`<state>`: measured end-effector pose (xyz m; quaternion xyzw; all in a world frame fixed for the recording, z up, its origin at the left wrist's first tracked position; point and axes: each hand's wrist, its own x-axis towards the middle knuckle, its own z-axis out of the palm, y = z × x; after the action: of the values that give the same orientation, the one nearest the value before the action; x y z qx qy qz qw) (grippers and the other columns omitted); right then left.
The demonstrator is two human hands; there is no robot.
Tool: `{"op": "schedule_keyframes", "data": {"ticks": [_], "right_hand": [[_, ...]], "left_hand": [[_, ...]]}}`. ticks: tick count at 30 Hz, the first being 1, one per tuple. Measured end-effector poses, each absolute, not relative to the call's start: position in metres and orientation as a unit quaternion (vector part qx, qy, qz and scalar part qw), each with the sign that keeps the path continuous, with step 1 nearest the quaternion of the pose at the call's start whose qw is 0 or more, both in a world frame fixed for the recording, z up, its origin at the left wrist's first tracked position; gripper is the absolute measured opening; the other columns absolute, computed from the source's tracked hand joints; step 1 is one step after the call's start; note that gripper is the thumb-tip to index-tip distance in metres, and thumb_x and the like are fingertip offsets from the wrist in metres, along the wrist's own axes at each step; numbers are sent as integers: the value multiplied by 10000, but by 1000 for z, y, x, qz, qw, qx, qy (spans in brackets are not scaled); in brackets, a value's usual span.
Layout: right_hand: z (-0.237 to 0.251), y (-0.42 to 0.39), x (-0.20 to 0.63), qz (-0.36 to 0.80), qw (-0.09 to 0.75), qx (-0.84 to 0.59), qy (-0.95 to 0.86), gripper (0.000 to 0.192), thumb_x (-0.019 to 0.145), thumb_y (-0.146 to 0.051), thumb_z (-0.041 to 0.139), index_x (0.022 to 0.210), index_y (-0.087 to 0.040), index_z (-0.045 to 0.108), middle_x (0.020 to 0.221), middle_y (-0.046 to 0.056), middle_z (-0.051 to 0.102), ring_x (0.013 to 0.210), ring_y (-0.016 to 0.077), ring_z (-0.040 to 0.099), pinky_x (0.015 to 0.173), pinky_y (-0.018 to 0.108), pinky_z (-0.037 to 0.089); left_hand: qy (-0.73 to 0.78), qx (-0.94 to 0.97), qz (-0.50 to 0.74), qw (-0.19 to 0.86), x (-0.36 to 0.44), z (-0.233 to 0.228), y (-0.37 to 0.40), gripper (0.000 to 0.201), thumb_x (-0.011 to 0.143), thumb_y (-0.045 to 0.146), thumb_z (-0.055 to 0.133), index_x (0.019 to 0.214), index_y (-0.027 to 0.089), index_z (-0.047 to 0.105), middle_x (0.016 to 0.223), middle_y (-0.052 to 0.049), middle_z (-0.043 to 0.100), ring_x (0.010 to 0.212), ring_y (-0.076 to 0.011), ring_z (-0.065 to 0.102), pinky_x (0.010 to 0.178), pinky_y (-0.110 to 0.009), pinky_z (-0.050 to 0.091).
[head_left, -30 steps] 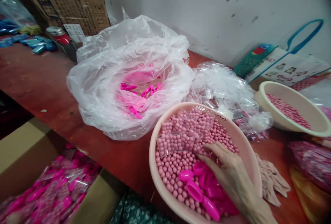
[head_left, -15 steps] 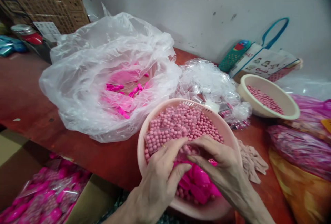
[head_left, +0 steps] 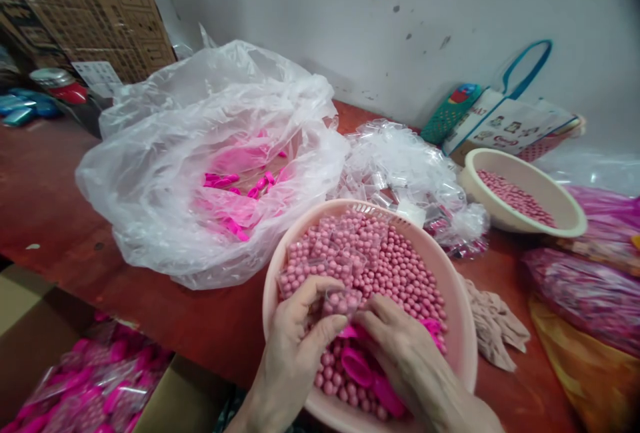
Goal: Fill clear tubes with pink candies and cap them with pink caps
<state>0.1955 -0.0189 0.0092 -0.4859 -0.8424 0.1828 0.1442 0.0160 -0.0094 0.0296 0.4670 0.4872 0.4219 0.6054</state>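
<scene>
My left hand (head_left: 295,343) pinches a small clear bag of pink beads (head_left: 343,301) between thumb and fingers, above a pink plastic basin (head_left: 270,293). Close against the bag, my right hand (head_left: 405,346) has its fingers closed on a hot-pink plastic piece (head_left: 350,332), which is partly hidden behind them. Loose pink beads (head_left: 413,273) fill the basin. Several filled clear bags (head_left: 325,250) lie on the beads at the far left side. More hot-pink plastic pieces (head_left: 357,366) rest beneath my right hand.
Left of the basin, a large open plastic bag (head_left: 150,173) holds hot-pink pieces. Behind lies a heap of small clear bags (head_left: 400,160). A cream bowl (head_left: 575,220) of beads stands right, near a crumpled cloth (head_left: 495,320). Packed bags (head_left: 95,380) fill a carton lower left.
My right hand has moved down and now grips a hot-pink piece beside the bag. My left hand has shifted slightly down, and the bead-filled bag shows more clearly.
</scene>
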Motion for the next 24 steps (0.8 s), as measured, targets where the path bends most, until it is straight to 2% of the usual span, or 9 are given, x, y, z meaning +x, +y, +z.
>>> {"op": "schedule_keyframes", "data": {"ticks": [2, 6, 9, 12, 16, 20, 24], "right_hand": [[13, -16, 206, 234, 191, -503, -810, 192, 923, -140, 428, 808, -190, 574, 796, 38, 553, 702, 172, 547, 601, 257, 462], [30, -13, 223, 376, 288, -569, -672, 113, 882, -287, 577, 818, -195, 592, 819, 29, 611, 771, 181, 586, 674, 257, 482], [43, -14, 220, 488, 350, -597, -531, 207, 809, -377, 684, 901, -198, 636, 877, 31, 657, 802, 186, 618, 703, 245, 503], [51, -15, 203, 538, 433, -586, -423, 261, 731, -367, 770, 905, -211, 655, 848, 22, 687, 768, 177, 640, 708, 238, 512], [48, -14, 179, 552, 511, -540, -377, 206, 685, -306, 816, 844, -252, 698, 811, -14, 693, 742, 145, 645, 694, 203, 517], [41, -13, 170, 486, 527, -529, -454, 104, 719, -268, 788, 797, -252, 721, 836, -10, 663, 790, 140, 611, 701, 192, 503], [40, -18, 174, 445, 507, -553, -490, 86, 732, -269, 771, 782, -245, 704, 826, -12, 648, 797, 141, 594, 703, 190, 486]], "left_hand": [[499, 457, 436, 593, 16, 28, -10, 193, 821, 163, 613, 999, 236, 606, 896, 29, 637, 837, -134, 608, 757, -196, 467], [506, 459, 455, 571, 17, 27, -8, 184, 808, 156, 618, 975, 233, 617, 907, 26, 640, 807, -130, 599, 730, -194, 456], [489, 482, 430, 586, 17, 26, -6, 208, 791, 118, 619, 959, 240, 640, 929, 29, 652, 866, -146, 598, 783, -201, 446], [475, 501, 387, 611, 17, 24, -6, 244, 782, 102, 612, 984, 233, 649, 921, 14, 666, 873, -173, 603, 773, -231, 452], [428, 506, 372, 650, 17, 24, -6, 286, 813, 83, 571, 1049, 232, 635, 936, 3, 668, 895, -182, 611, 791, -265, 457], [404, 505, 390, 655, 17, 26, -5, 283, 830, 62, 546, 1039, 227, 639, 946, 6, 657, 890, -167, 603, 797, -267, 453], [417, 503, 382, 653, 15, 27, -5, 312, 821, 75, 554, 1085, 225, 629, 990, -10, 652, 942, -191, 591, 843, -285, 443]]}}
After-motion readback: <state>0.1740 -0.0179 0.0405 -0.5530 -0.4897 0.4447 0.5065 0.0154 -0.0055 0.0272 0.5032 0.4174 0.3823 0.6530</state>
